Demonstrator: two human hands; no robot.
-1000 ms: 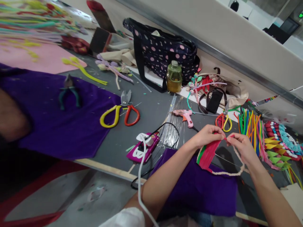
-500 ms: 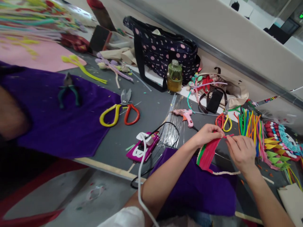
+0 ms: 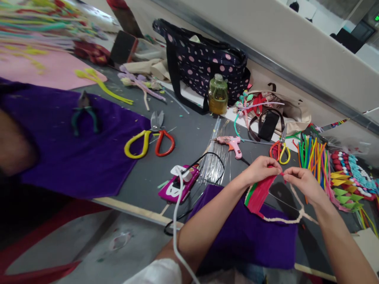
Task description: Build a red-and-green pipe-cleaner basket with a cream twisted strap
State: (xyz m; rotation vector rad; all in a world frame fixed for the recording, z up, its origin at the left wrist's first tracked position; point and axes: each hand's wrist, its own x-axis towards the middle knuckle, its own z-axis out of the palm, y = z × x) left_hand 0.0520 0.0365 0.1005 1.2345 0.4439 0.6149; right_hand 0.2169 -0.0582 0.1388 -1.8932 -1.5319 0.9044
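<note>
My left hand (image 3: pixel 262 170) pinches the top corner of a flat red panel (image 3: pixel 262 195) that looks made of pipe cleaners laid side by side. Green and cream strips run down the panel's left edge. Close beside it, my right hand (image 3: pixel 303 183) is closed in a pinch on the red pipe cleaner end at that corner. A cream pipe cleaner (image 3: pixel 281 221) trails from the panel's bottom corner and meets other cream lengths under my right hand. Beneath lies a purple cloth (image 3: pixel 237 232) at the table edge.
A pink glue gun (image 3: pixel 231 145) rests beside clear glue sticks (image 3: pixel 213 167). Leftward are a purple power strip (image 3: pixel 189 185), scissors-like cutters (image 3: pixel 156 134) and pliers (image 3: pixel 85 112) near another person's arm (image 3: pixel 16 146). Coloured pipe cleaners (image 3: pixel 314 157) lie right; a bottle (image 3: pixel 218 94) stands behind.
My right hand has turned and its fingertips have drawn in toward the panel's corner. The cream pipe cleaner now shows as a bent loop below it. My left hand stays nearly in place.
</note>
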